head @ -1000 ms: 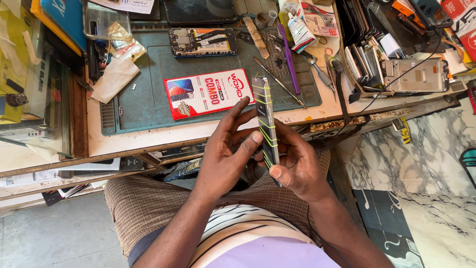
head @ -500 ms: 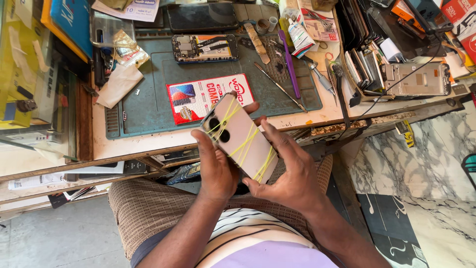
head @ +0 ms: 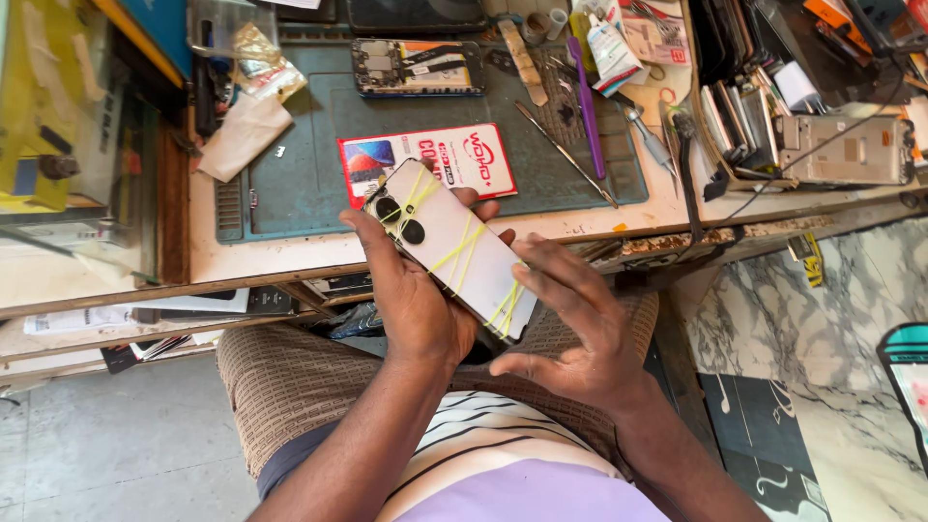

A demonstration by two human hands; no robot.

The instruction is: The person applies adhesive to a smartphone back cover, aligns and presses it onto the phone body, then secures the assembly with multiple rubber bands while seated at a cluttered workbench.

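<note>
place: phone repair workshop | signs: work mat (head: 290,193), opened phones (head: 418,66), screwdrivers (head: 565,155)

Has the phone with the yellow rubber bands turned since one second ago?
Yes. The phone showed its thin edge then; now its pale back faces up, lying diagonally in front of the red card on the green mat.
</note>
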